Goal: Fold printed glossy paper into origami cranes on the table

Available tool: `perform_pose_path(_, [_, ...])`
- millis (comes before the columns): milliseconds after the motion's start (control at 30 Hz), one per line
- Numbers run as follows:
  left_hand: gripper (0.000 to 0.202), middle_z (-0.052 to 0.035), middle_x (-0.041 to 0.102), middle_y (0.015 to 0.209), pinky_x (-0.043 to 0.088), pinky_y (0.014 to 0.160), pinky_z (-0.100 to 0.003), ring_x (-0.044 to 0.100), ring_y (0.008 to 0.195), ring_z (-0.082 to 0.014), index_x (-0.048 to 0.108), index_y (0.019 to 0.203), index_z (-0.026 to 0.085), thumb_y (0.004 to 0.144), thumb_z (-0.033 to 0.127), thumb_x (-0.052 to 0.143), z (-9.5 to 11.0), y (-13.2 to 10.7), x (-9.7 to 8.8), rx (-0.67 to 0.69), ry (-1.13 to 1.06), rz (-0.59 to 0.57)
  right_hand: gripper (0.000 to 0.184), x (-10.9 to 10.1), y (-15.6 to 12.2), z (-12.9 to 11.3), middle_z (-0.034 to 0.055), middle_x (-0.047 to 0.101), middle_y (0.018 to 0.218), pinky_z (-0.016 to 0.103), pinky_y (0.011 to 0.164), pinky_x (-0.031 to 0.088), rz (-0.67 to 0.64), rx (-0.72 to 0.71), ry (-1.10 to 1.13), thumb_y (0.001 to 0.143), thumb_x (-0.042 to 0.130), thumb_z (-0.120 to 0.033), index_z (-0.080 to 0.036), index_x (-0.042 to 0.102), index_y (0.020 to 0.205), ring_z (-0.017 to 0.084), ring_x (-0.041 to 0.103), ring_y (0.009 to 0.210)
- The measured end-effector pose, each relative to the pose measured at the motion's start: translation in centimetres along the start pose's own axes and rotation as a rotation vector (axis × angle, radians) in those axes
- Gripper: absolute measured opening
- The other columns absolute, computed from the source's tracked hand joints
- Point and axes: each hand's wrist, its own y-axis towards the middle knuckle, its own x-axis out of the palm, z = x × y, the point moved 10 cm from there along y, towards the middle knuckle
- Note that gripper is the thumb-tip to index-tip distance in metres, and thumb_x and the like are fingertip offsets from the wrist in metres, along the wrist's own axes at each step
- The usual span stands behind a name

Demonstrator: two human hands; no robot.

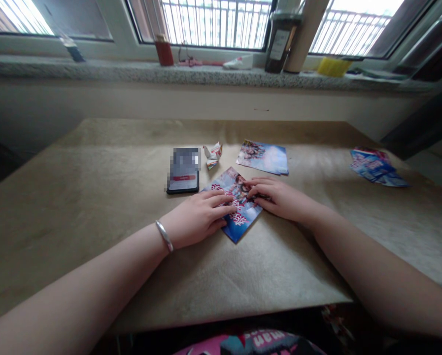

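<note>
A printed blue and red paper sheet (234, 213) lies on the brown paper-covered table (95, 197), turned like a diamond. My left hand (198, 217) rests on its left part with the fingers stretched flat over it. A silver bangle (164, 235) sits on that wrist. My right hand (280, 197) presses on the sheet's right edge, fingers flat and pointing left. Both hands hold the sheet down against the table. A small folded paper figure (213, 154) stands just beyond the sheet.
A phone (184, 170) lies left of the folded figure. More printed sheets (264, 157) lie behind my right hand, and another pile (376, 166) at the far right. The windowsill (206, 74) holds a red cup (164, 51), a dark jar (280, 42) and a yellow object (333, 66).
</note>
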Motion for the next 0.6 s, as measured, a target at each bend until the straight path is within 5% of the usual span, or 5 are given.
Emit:
perform_pose_path(233, [0.039, -0.0079, 0.045, 0.14, 0.032, 0.109, -0.046, 0.034, 0.132, -0.0271, 0.05, 0.13, 0.023, 0.091, 0.027, 0.046, -0.1, -0.6, 0.5, -0.121, -0.018, -0.048, 0.026, -0.3, -0.8, -0.2, 0.0095, 0.054, 0.13, 0.04, 0.103, 0.04, -0.075, 0.017, 0.036, 0.08, 0.058, -0.021, -0.021, 0.064, 0.105, 0.021, 0.05, 0.121])
perform_pose_path(433, [0.045, -0.0138, 0.042, 0.141, 0.031, 0.108, -0.049, 0.034, 0.132, -0.0318, 0.048, 0.132, 0.018, 0.089, 0.029, 0.051, 1.4, -0.2, 0.1, -0.2, 0.02, -0.135, 0.05, -0.3, -1.8, -0.5, 0.0119, 0.028, 0.15, 0.042, 0.11, 0.032, -0.158, 0.053, 0.054, 0.074, 0.066, -0.02, -0.022, 0.056, 0.123, 0.026, 0.032, 0.136])
perform_pose_path(600, [0.049, -0.0151, 0.038, 0.144, 0.029, 0.11, -0.046, 0.032, 0.134, -0.0327, 0.045, 0.134, 0.015, 0.089, 0.033, 0.05, 2.5, 0.0, -0.2, -0.257, 0.062, -0.255, 0.039, -0.6, -1.6, -0.9, 0.0131, 0.037, 0.146, 0.039, 0.107, 0.037, -0.237, 0.137, -0.002, 0.075, 0.067, -0.025, -0.021, 0.062, 0.114, 0.028, 0.041, 0.131])
